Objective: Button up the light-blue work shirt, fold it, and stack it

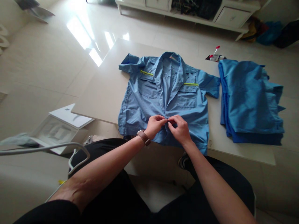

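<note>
A light blue short-sleeved work shirt [144, 102] with yellow pocket stripes lies front up on a low pale board [102, 90], its hem hanging over the near edge. My left hand [154, 125], with a brown watch on its wrist, and my right hand [179, 128] meet at the shirt's front placket near the hem. The fingers of both hands pinch the fabric edges together there. What lies between the fingertips is hidden.
A stack of folded blue garments [249, 99] sits at the board's right end, with a small red-and-white item [216, 56] behind it. A white open box [59, 129] and a metal hanger [44, 149] are on the floor left. A white cabinet [191, 12] stands behind.
</note>
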`<state>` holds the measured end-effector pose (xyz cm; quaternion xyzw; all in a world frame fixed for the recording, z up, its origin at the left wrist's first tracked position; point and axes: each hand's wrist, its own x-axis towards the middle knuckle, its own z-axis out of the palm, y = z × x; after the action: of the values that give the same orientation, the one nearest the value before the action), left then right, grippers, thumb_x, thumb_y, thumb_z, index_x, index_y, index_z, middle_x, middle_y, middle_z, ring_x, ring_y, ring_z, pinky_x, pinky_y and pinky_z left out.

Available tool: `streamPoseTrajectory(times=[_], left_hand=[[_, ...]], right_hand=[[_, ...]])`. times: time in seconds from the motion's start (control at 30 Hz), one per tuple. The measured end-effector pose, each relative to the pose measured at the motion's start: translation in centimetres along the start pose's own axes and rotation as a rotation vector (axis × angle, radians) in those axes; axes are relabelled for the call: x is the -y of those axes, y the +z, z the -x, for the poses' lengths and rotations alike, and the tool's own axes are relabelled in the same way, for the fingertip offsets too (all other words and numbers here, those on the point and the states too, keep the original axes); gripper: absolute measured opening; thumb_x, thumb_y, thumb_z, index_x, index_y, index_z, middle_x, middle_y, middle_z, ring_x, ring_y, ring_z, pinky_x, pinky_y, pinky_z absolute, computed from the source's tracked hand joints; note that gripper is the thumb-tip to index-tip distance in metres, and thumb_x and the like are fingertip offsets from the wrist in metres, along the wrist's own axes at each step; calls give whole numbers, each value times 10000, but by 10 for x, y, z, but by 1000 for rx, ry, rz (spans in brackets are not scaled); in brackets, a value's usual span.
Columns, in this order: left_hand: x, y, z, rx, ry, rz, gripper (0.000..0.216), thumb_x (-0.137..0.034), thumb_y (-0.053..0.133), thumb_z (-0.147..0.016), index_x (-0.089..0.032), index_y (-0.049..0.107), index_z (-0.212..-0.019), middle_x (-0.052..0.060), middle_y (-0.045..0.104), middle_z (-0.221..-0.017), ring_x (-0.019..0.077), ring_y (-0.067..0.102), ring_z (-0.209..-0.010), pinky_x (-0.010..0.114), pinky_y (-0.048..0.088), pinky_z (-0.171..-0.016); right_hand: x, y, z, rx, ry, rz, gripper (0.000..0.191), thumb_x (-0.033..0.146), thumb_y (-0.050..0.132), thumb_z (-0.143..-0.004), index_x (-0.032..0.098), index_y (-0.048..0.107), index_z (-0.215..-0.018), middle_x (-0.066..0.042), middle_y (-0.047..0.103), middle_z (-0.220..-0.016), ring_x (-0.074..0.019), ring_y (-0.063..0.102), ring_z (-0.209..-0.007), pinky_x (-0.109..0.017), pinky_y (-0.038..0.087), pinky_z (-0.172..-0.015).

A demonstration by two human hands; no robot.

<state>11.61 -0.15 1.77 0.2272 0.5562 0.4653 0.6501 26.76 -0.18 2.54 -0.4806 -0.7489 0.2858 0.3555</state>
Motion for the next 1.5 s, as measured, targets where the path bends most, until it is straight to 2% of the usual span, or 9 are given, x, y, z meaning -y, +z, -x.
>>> streamPoseTrajectory(times=[0.27,0.63,0.83,0.97,1.17,1.33,1.5], left_hand=[[-1,1,2,-19,-2,71,209,-204,873,-630,-124,697,-708,6,672,-681,100,594,-654,243,481,-674],[0,2,2,-9,-20,149,246,-199,890,-610,-111,693,-729,-4,669,-678,81,594,-644,224,476,-658],[0,2,2,12,-54,203,300,-200,905,-584,-119,679,-764,-7,677,-706,84,613,-665,235,494,-699],[0,2,2,34,-48,221,361,-207,907,-580,-128,633,-803,-11,680,-710,84,624,-666,230,498,-700],[-3,3,3,48,-33,320,527,-203,910,-552,-189,475,-848,-67,637,-666,69,606,-650,202,484,-694],[-5,3,6,68,-89,380,526,-167,888,-547,-197,452,-841,-79,602,-663,59,589,-651,185,454,-667],[-6,2,6,69,-134,391,561,-189,906,-578,-213,433,-879,-81,592,-688,59,590,-648,191,462,-672]], right_hand=[[3,-1,0,-10,24,11,89,198,581,-929,224,665,-915,-69,711,-965,-220,678,-863,-369,589,-792],[5,-2,-1,-30,11,10,85,178,588,-922,219,662,-915,-64,707,-951,-213,671,-852,-353,573,-776],[5,-3,-1,-35,19,22,87,170,587,-918,224,655,-907,-67,705,-958,-223,666,-864,-367,568,-783],[5,-4,-1,-51,18,12,91,163,586,-916,223,654,-909,-65,703,-950,-225,666,-871,-367,566,-782],[6,-3,-1,-81,68,-1,39,207,616,-913,227,649,-913,-74,702,-968,-231,670,-881,-369,581,-773],[8,-4,0,-114,40,23,46,207,616,-921,225,643,-888,-85,706,-986,-233,675,-901,-373,577,-779],[6,-5,1,-101,-14,97,131,228,613,-937,240,618,-807,-86,714,-983,-249,681,-946,-415,569,-858]])
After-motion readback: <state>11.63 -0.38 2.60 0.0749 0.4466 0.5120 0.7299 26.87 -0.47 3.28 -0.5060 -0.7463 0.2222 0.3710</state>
